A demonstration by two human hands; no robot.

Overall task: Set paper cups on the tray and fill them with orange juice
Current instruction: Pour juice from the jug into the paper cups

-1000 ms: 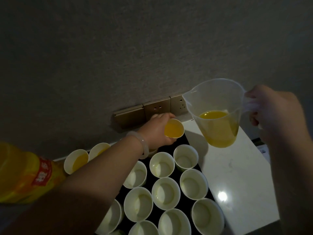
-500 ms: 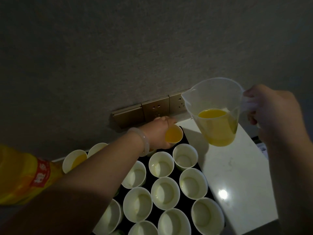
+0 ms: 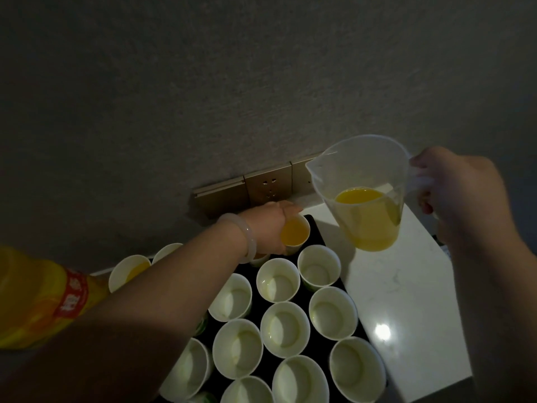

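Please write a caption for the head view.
Left hand grips a filled cup at the far corner of the tray; right hand holds a juice jug.

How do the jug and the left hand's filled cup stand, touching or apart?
Apart. The head view shows white counter between the jug, in the right hand, and the cup the left hand grips.

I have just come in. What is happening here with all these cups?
A person is serving orange juice into paper cups. The left hand grips a filled cup at the far corner of the black tray. The right hand holds a clear jug by its handle, upright and partly full, above the white counter; nothing is pouring. Most empty cups on the tray wait for juice. A juice bottle shows at the left edge.
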